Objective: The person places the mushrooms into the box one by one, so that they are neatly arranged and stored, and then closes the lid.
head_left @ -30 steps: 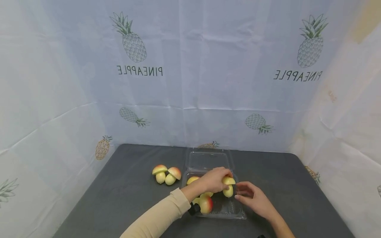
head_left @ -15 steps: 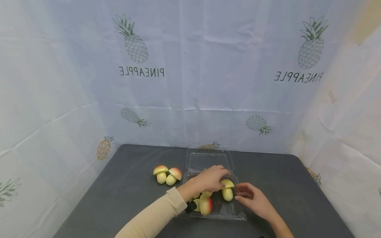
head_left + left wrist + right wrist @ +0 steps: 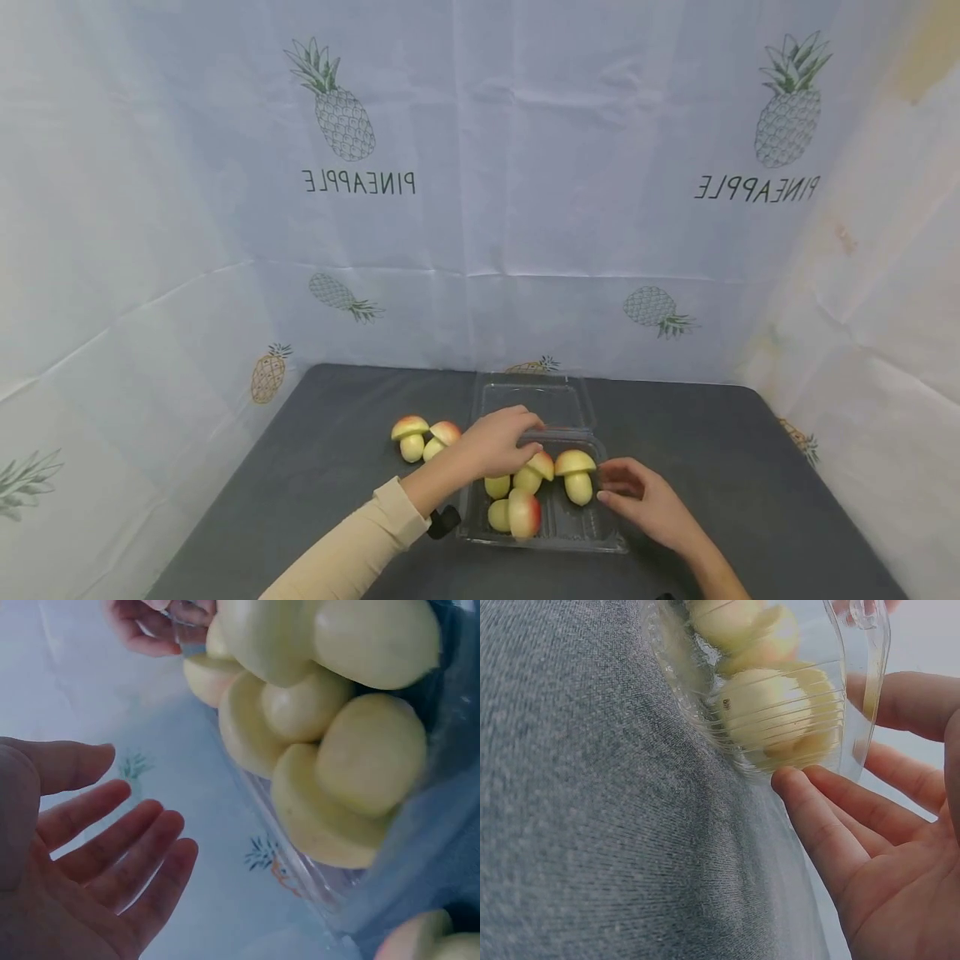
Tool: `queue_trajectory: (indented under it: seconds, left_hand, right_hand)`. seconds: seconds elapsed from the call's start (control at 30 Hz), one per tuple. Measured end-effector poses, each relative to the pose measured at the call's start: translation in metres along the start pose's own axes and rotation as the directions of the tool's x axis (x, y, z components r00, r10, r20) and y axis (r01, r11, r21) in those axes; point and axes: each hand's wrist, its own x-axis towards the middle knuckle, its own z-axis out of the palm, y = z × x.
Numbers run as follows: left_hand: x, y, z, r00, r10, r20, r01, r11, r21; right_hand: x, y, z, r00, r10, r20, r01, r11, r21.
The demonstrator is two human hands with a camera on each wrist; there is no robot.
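A clear plastic clamshell container [image 3: 588, 533] lies on the dark table and holds several toy mushrooms with pale yellow stems and yellow-to-red caps. The rightmost toy mushroom [image 3: 575, 462] stands cap-up, toward the far right of the base. My left hand [image 3: 498, 443] hovers over the container's left part with nothing in its grasp; its spread fingers [image 3: 112, 855] show in the left wrist view, apart from the mushrooms. At the container's right wall is my right hand [image 3: 639, 504]. Its fingertips [image 3: 789, 780] meet the ribbed clear wall in the right wrist view.
The container's open lid [image 3: 532, 404] lies back toward the far side. Left of the container, two more toy mushrooms [image 3: 409, 437] sit side by side on the table, one partly covered by my left wrist. A pineapple-print cloth [image 3: 540, 217] hangs behind and on both sides.
My left hand has let go of the rightmost toy mushroom and moved left, away from it. That mushroom now stands in the container. My right hand has stayed at the right wall.
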Motion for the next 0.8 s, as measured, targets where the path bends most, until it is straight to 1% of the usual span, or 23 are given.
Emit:
queue_trajectory:
  seconds: [0.17, 0.27, 0.47, 0.53, 0.67, 0.8]
  left_hand:
    - [-0.013, -0.011, -0.002, 0.999, -0.002, -0.054, 0.001, 1.000, -0.018]
    - [-0.019, -0.018, -0.002, 0.995, 0.001, -0.101, -0.005, 0.999, -0.035]
    - [-0.027, -0.035, -0.001, 0.979, 0.018, -0.204, -0.029, 0.998, -0.055]
    - [-0.030, -0.041, -0.002, 0.973, 0.010, -0.229, -0.022, 0.998, -0.053]
    - [-0.036, -0.056, -0.002, 0.965, -0.025, -0.263, 0.014, 0.999, -0.042]
    - [-0.042, -0.072, -0.002, 0.953, -0.066, -0.297, 0.047, 0.996, -0.072]
  right_hand:
    - [0.001, 0.000, 0.000, 0.999, -0.028, 0.019, 0.027, 1.000, 0.007]
    - [0.002, 0.001, -0.001, 1.000, -0.015, 0.017, 0.015, 1.000, 0.010]
    - [0.002, 0.002, -0.002, 1.000, 0.011, 0.022, -0.011, 1.000, 0.003]
    - [0.002, 0.002, -0.002, 1.000, 0.009, 0.030, -0.009, 1.000, 0.003]
    - [0.002, 0.004, -0.002, 0.999, 0.003, 0.042, -0.003, 1.000, -0.004]
    - [0.001, 0.005, -0.003, 0.999, -0.008, 0.050, 0.009, 1.000, -0.016]
